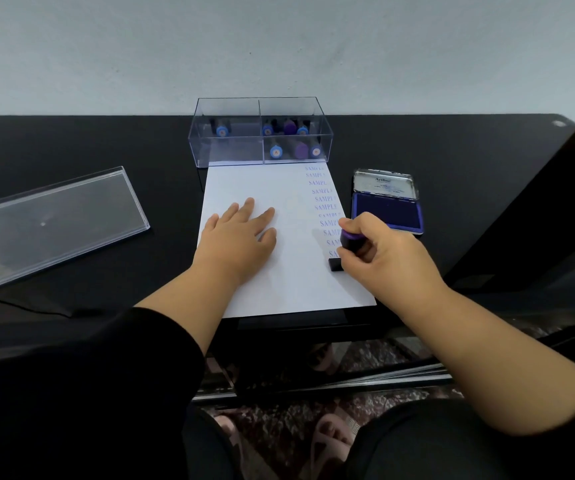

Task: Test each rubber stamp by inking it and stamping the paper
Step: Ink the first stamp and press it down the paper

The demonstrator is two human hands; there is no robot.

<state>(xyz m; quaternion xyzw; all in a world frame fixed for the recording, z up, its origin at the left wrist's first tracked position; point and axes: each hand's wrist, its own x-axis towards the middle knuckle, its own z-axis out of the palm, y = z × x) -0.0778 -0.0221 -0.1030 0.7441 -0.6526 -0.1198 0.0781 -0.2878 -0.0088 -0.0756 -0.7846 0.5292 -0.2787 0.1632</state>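
Paper (261, 292) lies mid-worktop (71, 150), the stamp box (261, 131) behind it, the ink pad (387, 206) to its right, the lid (50, 220) well left.

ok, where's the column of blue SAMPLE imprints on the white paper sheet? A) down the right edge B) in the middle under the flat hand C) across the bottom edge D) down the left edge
A: the blue SAMPLE imprints run down the right edge of the white paper sheet, ending where the right hand holds the purple-topped black rubber stamp; the left hand lies flat on blank paper.
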